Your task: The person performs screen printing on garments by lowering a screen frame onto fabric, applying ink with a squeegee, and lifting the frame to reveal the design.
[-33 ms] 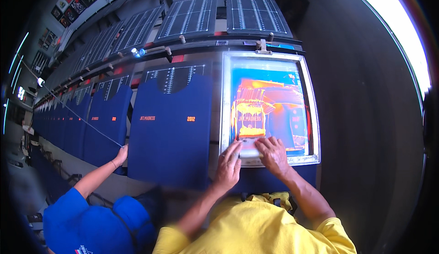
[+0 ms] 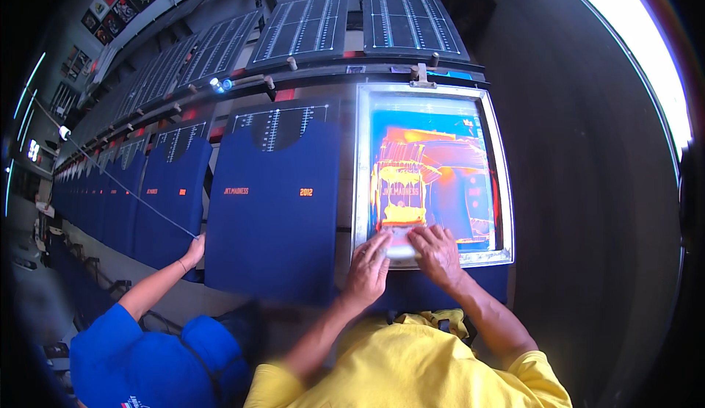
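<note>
A pale squeegee lies across the near end of a printing screen, held between both my hands. My left hand closes on its left end, and my right hand grips the right end with fingers bent over it. The screen has a silvery metal frame and a blue mesh. Bright orange ink is smeared over the mesh's left half, just beyond the squeegee. Beneath the frame, the lower part of a navy shirt shows. The squeegee's blade edge is hard to make out.
Left of the screen, a navy shirt with small orange prints covers a board; several more line up leftward. A co-worker in a blue shirt reaches toward that row. A metal clamp sits at the screen's far edge. Marked dark boards stand beyond.
Both my hands and the squeegee have slid slightly toward me over the mesh. The screen and the shirts stay where they were.
</note>
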### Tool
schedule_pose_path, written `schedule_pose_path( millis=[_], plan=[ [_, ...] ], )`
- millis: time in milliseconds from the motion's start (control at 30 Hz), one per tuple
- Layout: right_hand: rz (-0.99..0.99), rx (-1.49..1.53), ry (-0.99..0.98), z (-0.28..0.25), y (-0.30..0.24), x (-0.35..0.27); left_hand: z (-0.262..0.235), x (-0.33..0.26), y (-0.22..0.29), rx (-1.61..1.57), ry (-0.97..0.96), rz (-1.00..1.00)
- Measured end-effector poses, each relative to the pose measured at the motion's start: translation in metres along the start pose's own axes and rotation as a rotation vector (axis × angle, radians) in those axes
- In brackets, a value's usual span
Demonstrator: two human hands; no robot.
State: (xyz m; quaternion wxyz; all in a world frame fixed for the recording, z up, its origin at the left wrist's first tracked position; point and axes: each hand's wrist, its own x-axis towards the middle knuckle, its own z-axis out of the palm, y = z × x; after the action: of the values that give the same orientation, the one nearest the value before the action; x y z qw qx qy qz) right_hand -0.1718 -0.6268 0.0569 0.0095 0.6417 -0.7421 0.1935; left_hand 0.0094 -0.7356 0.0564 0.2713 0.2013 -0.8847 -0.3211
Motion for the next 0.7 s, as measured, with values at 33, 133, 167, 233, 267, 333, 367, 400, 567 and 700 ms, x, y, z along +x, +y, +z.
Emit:
schedule_pose_path(
  millis=[33, 133, 167, 233, 267, 333, 367, 400, 567, 700],
  plan=[
    [-0.012, -0.018, 0.01, 0.003, -0.005, -0.005, 0.001, 0.0, -0.001, 0.014, -0.019, 0.022],
    [-0.06, -0.041, 0.047, 0.013, -0.009, -0.011, 0.006, -0.007, -0.006, 0.089, -0.126, -0.009],
    [-0.058, -0.048, 0.06, 0.018, -0.004, -0.006, 0.011, -0.004, -0.013, 0.082, -0.105, 0.0],
    [-0.042, -0.053, 0.079, 0.026, 0.006, 0.009, 0.018, 0.008, -0.03, 0.073, -0.082, -0.002],
    [-0.025, -0.049, 0.09, 0.03, 0.015, 0.022, 0.021, 0.022, -0.042, 0.081, -0.065, 0.027],
    [-0.03, -0.068, 0.193, 0.036, 0.034, 0.058, 0.025, 0.061, -0.066, 0.133, -0.046, 0.074],
    [-0.013, -0.06, 0.2, 0.037, 0.043, 0.075, 0.024, 0.08, -0.074, 0.165, -0.042, 0.102],
    [0.005, -0.053, 0.211, 0.036, 0.051, 0.093, 0.022, 0.1, -0.082, 0.165, -0.067, 0.096],
    [0.002, -0.022, 0.214, 0.015, 0.051, 0.1, 0.005, 0.118, -0.07, 0.153, -0.074, 0.133],
    [-0.04, -0.06, 0.143, 0.007, 0.014, 0.033, 0.001, 0.038, -0.029, 0.153, -0.091, 0.096]
  ],
)
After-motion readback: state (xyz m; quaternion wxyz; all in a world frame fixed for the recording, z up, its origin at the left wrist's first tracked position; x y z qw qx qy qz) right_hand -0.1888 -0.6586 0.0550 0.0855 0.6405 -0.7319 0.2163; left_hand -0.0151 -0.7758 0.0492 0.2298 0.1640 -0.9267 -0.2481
